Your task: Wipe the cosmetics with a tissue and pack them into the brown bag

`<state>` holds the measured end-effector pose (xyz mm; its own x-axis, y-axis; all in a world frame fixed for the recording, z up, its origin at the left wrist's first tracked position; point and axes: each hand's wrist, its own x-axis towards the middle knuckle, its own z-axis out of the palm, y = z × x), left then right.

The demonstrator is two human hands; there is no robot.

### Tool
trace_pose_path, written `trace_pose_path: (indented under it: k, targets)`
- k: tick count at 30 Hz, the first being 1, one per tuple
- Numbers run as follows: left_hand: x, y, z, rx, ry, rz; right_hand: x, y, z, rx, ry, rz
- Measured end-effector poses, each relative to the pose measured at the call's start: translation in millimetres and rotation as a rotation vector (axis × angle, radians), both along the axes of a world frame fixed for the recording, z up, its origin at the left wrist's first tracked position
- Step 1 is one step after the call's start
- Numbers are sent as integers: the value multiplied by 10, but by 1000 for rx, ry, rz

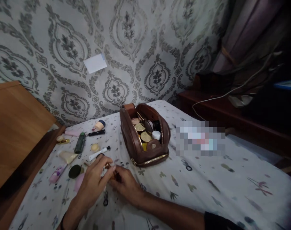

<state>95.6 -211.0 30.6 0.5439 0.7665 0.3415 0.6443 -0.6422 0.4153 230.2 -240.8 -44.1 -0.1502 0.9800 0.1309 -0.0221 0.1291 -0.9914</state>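
Observation:
My left hand (97,174) and my right hand (127,187) meet over the bed, their fingers closed around a small amber item with a gold part (107,165). Fingers hide most of it, so its exact kind cannot be made out. Just beyond, a brown leather toiletry bag (133,143) stands unzipped, with several gold-lidded jars (145,137) and a white-capped container (156,135) inside. Near my left hand lie a white tube with a black cap (98,154), a round pale-yellow item (95,147), a dark green round lid (74,171) and a pink item (79,182).
Farther left on the patterned bedsheet (184,204) are a green bottle (80,142), a black tube (97,133), a cream tube (67,156) and a purple-pink tube (57,173). A wooden panel (18,127) borders the left side. A blurred-out patch covers something right of the bag.

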Motion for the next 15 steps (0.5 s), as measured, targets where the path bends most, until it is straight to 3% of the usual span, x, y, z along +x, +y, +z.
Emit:
trace_pose_path:
  k: [6,15]
  targets:
    - [-121,3,-105,-112,-56,24,42,21,-58,105,-131,-48]
    - [-237,240,-181,-74,-164,209,12,-7,-241,167,-232,-72]
